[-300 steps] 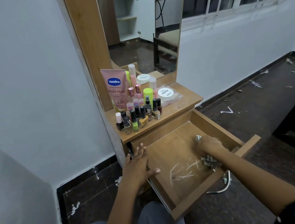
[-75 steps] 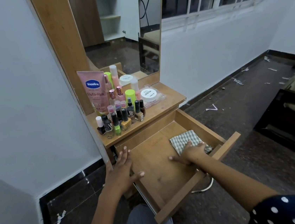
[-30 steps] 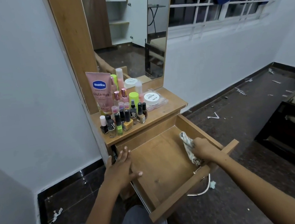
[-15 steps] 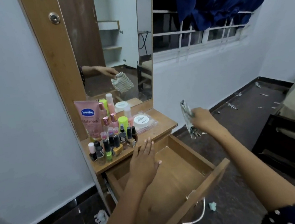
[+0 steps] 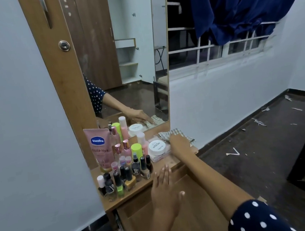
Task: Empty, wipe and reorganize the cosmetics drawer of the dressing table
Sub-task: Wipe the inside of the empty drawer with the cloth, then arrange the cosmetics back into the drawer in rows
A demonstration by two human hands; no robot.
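I judge the task a bit past halfway. The drawer (image 5: 192, 202) stands open below the worktop (image 5: 164, 163), and what I can see of its floor between my arms is bare wood, so emptying and wiping look done. The cosmetics are all up on the worktop: the pink Vaseline tube (image 5: 99, 148), the nail polish bottles (image 5: 124, 177) crowded at the front edge, and the white jar (image 5: 157, 147) on a clear case. Putting them back in order is what remains.

My right hand (image 5: 178, 143) rests on the checked cloth (image 5: 171, 134) at the worktop's back right corner, just beside the white jar; whether its grip is clenched on the cloth or flat, I cannot tell. My left hand (image 5: 165, 191) is released, fingers straight, above the drawer near the polish bottles.

Half a second ago the cloth dangled in mid-air from my right hand; now it is down on the worktop.
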